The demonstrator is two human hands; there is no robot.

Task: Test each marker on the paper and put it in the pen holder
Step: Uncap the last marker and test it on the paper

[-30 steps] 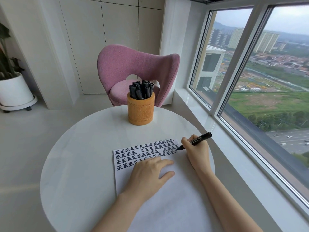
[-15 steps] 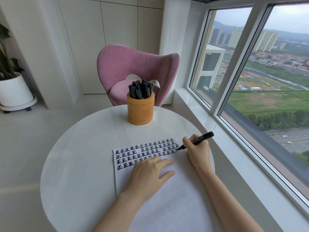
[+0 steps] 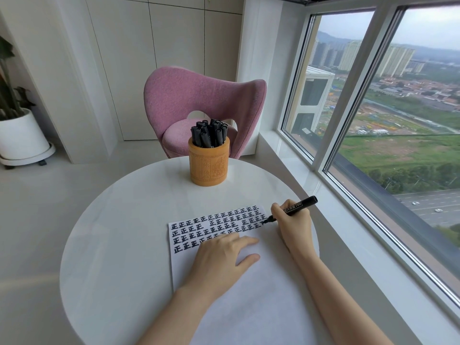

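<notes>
Slanting from tip on paper (image 3: 261,285) up toward window (image 3: 398,125), marker (image 3: 298,206) pinched in curled right hand (image 3: 295,229).

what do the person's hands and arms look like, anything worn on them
The left hand and right hand are bare: no gloves, rings, watch or bracelet show. Both forearms are uncovered too, with no sleeve in view down to the picture's lower edge.
</notes>
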